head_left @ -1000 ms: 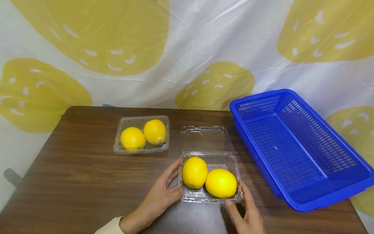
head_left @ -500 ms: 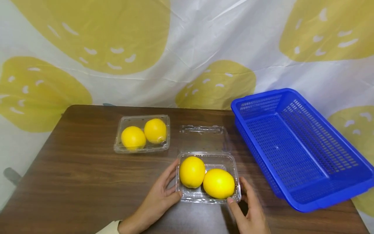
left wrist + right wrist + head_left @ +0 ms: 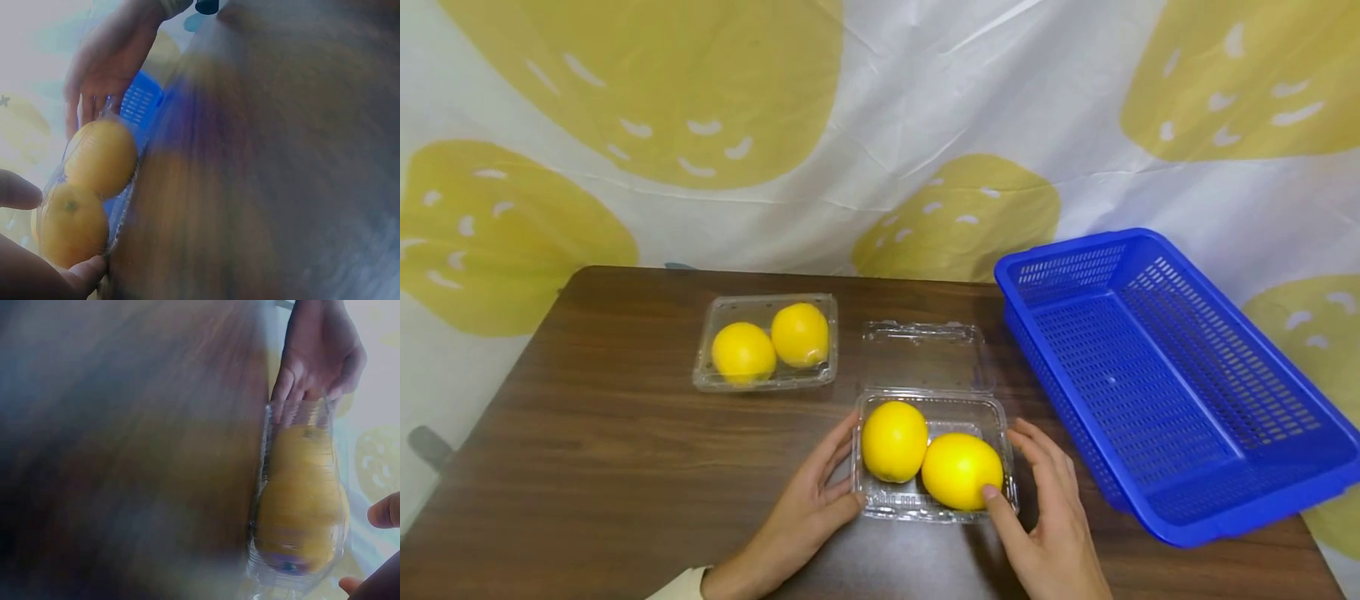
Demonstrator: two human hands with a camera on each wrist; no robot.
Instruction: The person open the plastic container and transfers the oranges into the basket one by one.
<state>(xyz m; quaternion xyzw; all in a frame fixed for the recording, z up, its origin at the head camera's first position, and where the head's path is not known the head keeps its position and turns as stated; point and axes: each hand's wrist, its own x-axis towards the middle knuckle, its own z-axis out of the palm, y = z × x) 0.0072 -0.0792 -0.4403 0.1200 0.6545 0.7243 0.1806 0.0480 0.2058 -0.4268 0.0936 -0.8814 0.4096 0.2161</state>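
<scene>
In the head view a clear plastic clamshell box (image 3: 936,508) lies open on the table, its lid (image 3: 928,358) folded back behind it. Two round yellow-orange fruits (image 3: 895,442) sit side by side in its base. My left hand (image 3: 805,500) holds the box's left side, thumb at the near corner and fingers along the wall. Beside the right end is my right hand (image 3: 1048,517), fingers extended, its thumb tip over the edge of the right-hand fruit (image 3: 961,467). The right wrist view shows its fingertips (image 3: 384,514) apart from the box.
A second clear box (image 3: 767,385), its lid down over two similar fruits, stands further back on the left. To the right, a blue plastic basket (image 3: 1067,417) overhangs the table (image 3: 625,467). A fruit-printed cloth (image 3: 910,100) hangs behind.
The open box shifted slightly left, then stayed put. My right hand has let go of the box's near right corner, its fingers spreading and moving up. My left hand has hardly moved.
</scene>
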